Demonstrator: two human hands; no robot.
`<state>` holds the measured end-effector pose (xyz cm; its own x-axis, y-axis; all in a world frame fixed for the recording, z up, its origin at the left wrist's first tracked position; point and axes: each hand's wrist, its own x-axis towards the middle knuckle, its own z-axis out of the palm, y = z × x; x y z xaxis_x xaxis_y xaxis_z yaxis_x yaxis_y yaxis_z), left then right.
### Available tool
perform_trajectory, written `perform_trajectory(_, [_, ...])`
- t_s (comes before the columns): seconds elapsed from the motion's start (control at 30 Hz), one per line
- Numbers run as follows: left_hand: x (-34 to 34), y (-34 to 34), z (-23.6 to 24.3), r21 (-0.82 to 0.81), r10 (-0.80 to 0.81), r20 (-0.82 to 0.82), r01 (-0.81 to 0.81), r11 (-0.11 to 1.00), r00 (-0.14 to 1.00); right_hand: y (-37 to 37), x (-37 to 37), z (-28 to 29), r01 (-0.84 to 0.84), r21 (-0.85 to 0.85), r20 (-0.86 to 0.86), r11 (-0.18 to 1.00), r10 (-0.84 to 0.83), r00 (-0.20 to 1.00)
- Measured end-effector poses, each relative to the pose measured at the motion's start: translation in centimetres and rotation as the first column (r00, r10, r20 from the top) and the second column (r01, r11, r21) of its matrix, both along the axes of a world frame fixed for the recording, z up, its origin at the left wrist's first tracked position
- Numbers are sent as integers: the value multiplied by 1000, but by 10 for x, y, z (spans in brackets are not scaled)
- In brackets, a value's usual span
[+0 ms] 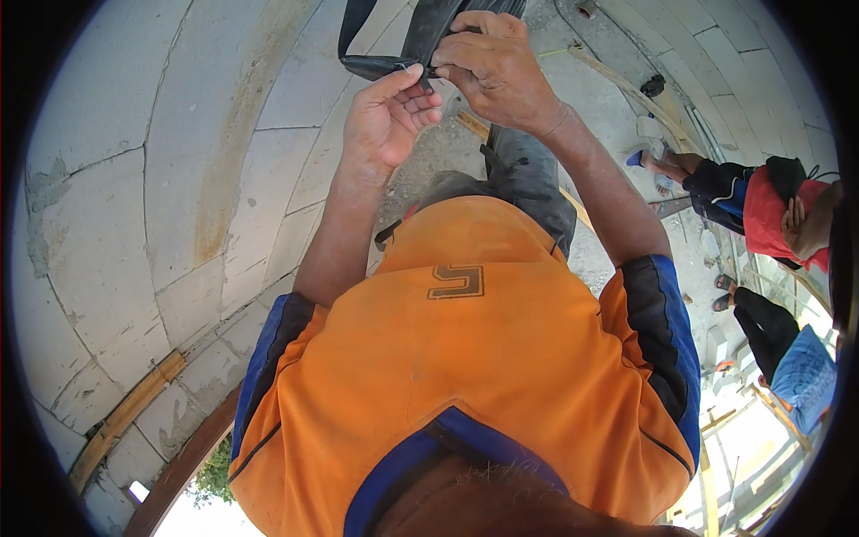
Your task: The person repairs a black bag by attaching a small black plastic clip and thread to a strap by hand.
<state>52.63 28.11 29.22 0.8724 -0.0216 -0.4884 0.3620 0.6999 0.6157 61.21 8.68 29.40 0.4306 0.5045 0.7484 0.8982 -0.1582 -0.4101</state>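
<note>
A black bag [428,32] with a wide dark strap hangs at the top edge of the view, partly cut off there. My left hand [394,118] pinches its lower edge between thumb and forefinger, the other fingers curled loosely with the palm turned up. From the right, my right hand [503,75] is closed on the same bag, its fingertips close to my left thumb. A short dark end pokes down between the two hands. The exact part under my right fingertips is hidden.
A wall of pale grey blocks [98,233] rises close on my left. Two people, one in a red top [771,215] and one in a blue top [803,376], are off to the right. Wooden strips [637,97] lie on the dusty floor.
</note>
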Motion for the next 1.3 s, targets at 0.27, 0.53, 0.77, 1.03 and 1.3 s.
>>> perform_trajectory(0.27, [18,-14,14,76,-19,-8,19,997,1000,-10,18,-12,60,-36,-66,998,-62,996])
perform_trajectory(0.53, [61,-15,14,179,35,5,-36,983,999,-8,74,-7,-69,-31,-103,997,66,992])
perform_trajectory(0.77, [106,-26,16,306,224,116,-249,919,968,8,135,-4,-181,-33,-92,983,177,980])
perform_trajectory(1.03, [122,-23,15,432,304,281,-403,807,910,23,164,-4,-214,-36,-97,976,210,973])
perform_trajectory(1.3, [131,-32,18,472,367,224,-430,770,903,18,185,-1,-315,-106,-144,943,299,943])
